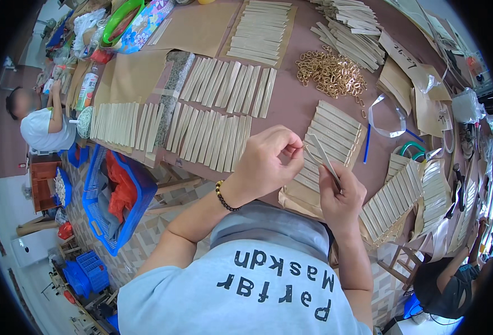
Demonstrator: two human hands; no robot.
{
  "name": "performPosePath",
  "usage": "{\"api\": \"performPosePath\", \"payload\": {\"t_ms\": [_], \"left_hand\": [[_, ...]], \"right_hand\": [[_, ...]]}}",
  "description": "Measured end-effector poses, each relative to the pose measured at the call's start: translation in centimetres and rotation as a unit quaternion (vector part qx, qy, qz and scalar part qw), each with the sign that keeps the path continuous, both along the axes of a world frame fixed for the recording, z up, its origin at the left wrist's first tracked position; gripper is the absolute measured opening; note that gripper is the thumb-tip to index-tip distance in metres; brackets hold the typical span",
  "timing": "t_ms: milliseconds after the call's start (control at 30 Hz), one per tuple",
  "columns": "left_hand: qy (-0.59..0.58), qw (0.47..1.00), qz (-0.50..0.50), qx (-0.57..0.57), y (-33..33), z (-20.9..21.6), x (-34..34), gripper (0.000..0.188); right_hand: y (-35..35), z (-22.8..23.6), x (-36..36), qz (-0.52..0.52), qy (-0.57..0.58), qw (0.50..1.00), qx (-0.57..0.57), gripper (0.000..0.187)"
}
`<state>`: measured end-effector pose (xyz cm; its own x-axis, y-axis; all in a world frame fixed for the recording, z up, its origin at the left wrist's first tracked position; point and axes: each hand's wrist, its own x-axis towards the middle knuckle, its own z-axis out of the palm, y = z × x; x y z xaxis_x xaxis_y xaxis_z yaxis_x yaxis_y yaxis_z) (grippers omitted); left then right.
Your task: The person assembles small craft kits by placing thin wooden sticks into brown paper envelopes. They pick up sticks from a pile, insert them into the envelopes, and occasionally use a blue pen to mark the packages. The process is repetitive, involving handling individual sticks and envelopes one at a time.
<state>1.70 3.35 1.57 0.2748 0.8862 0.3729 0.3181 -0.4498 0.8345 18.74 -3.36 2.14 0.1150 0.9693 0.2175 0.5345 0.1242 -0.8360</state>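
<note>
My left hand (274,155), with a beaded bracelet at its wrist, pinches thumb and forefinger together near the strip's tip. Whatever lies between those fingertips is too small to make out. In my right hand (342,195) is a narrow pale strip (325,158), slanting up and to the left. Below both hands, a brown sheet (357,146) bears a row of similar strips (335,124), with small gold links along its right edge. Farther back lies a heap of gold oval links (331,72). To the left, more strips (210,137) are laid out in rows.
A loose pile of strips (352,33) sits at the back. At right are a clear ring of tape (388,118), green-handled scissors (412,149) and strip-covered cards (394,192). A blue basket (97,206) stands left below the table. Other people (48,128) are at both sides.
</note>
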Motion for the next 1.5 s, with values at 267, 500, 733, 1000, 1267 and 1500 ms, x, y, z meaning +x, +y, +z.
{"api": "performPosePath", "payload": {"t_ms": [267, 500, 733, 1000, 1267, 1500], "left_hand": [[0.010, 1.000, 0.002, 0.019, 0.1, 0.1, 0.1, 0.011], [0.018, 0.999, 0.012, 0.031, 0.1, -0.2, 0.4, 0.011], [0.015, 0.999, 0.021, 0.033, 0.3, -0.3, 0.4, 0.011], [0.019, 0.999, 0.021, 0.045, 0.3, -0.8, 0.6, 0.013], [-0.002, 1.000, 0.010, -0.002, 0.3, -0.6, 0.4, 0.010], [0.023, 1.000, -0.006, 0.007, -0.1, -0.8, 0.7, 0.012]], "right_hand": [[0.2, -0.4, -0.1, -0.016, 0.015, 1.000, -0.012, 0.009], [0.3, -0.3, -0.5, -0.015, 0.033, 0.999, 0.006, 0.008], [0.2, -0.3, -0.5, -0.004, 0.035, 0.999, -0.013, 0.009], [0.3, -0.5, -0.4, -0.002, 0.024, 1.000, 0.008, 0.010], [0.4, -0.4, -0.5, 0.006, 0.023, 1.000, 0.012, 0.010], [0.6, -0.2, -0.5, -0.011, 0.039, 0.999, -0.022, 0.009]]}}
